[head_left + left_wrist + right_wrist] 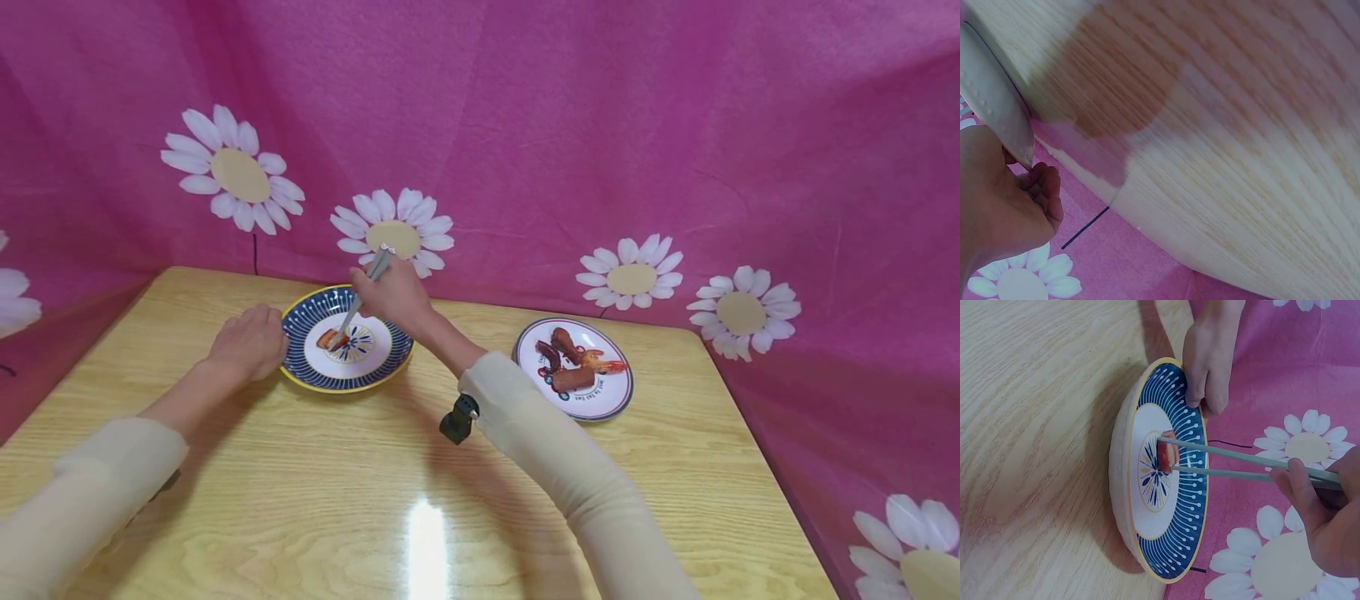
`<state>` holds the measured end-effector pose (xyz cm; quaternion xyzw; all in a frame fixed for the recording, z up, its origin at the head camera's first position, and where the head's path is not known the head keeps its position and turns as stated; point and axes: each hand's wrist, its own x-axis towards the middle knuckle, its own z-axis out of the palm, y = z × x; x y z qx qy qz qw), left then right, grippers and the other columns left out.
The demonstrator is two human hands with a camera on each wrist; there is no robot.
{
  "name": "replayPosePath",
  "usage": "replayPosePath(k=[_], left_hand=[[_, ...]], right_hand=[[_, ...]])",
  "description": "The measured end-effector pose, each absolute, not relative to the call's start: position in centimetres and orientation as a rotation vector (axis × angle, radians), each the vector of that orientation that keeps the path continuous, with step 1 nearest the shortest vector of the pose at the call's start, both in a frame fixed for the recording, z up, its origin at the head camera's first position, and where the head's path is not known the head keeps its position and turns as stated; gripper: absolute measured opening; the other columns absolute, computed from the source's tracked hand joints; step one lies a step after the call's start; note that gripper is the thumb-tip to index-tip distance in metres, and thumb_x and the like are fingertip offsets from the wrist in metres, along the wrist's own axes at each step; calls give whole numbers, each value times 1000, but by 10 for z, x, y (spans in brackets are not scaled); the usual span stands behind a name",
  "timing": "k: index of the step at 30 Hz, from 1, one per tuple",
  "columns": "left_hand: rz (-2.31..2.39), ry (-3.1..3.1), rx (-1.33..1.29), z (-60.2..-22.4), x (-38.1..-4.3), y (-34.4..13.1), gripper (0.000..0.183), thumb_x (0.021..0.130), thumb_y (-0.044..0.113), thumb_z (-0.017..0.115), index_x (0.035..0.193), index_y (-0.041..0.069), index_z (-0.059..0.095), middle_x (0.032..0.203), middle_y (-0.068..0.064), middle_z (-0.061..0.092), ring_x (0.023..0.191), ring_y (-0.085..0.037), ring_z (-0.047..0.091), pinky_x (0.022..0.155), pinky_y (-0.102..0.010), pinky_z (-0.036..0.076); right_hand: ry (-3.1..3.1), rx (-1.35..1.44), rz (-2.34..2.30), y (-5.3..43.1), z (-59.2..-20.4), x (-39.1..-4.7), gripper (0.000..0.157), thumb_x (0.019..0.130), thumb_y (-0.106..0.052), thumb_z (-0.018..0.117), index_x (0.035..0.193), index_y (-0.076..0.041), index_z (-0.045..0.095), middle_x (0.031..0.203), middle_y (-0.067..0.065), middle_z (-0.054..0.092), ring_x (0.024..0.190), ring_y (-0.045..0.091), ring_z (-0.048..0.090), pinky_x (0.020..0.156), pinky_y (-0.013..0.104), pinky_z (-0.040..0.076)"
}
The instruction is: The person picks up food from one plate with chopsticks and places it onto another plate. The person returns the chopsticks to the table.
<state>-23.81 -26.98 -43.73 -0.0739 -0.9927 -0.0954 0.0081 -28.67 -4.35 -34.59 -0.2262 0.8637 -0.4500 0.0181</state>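
My right hand (393, 293) holds a pair of grey-green chopsticks (1241, 456), which slant down to the blue-rimmed plate (300, 337). Their tips are on either side of a small red-brown piece of meat (1167, 453) with a pale layer, lying on the plate's white centre. At the plate's left edge, my left hand (251, 342) grips the rim, thumb and fingers on it. From the left wrist, that hand (1007, 194) shows curled fingers at the rim, and the plate's pale underside (997, 100) is visible.
A white plate (615, 400) with a dark rim stands on the right of the wooden table (337, 483). It bears several brown food pieces (573, 379) and an orange-red shrimp-like one (603, 363). Behind the table hangs a pink cloth (517, 167) with white flowers.
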Motion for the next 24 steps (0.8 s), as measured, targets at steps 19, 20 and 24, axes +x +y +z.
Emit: replayPosePath(k=[19, 20, 24], left_hand=[[-314, -3109, -216, -436, -238, -269, 32, 95, 11, 38, 107, -18, 45, 104, -31, 49, 102, -48, 49, 85, -60, 40], [-308, -3107, -219, -436, -239, -269, 32, 95, 10, 38, 107, -19, 45, 103, -31, 49, 102, -48, 49, 85, -60, 41], [-297, -3106, -224, -437, -238, -269, 33, 95, 10, 38, 108, -20, 45, 104, -32, 48, 102, -49, 49, 85, -60, 41]], right_hand=[[2796, -882, -1310, -23, -331, -280, 41, 98, -16, 56, 57, -11, 52, 51, -2, 54, 49, 7, 58, 50, 22, 44], [2797, -878, -1306, -21, -330, -280, 40, 97, -16, 56, 58, -10, 52, 51, -2, 55, 49, 7, 58, 50, 22, 44], [2802, -853, -1298, -14, -328, -278, 39, 99, -17, 55, 61, -9, 57, 54, -1, 60, 51, 7, 62, 51, 23, 46]])
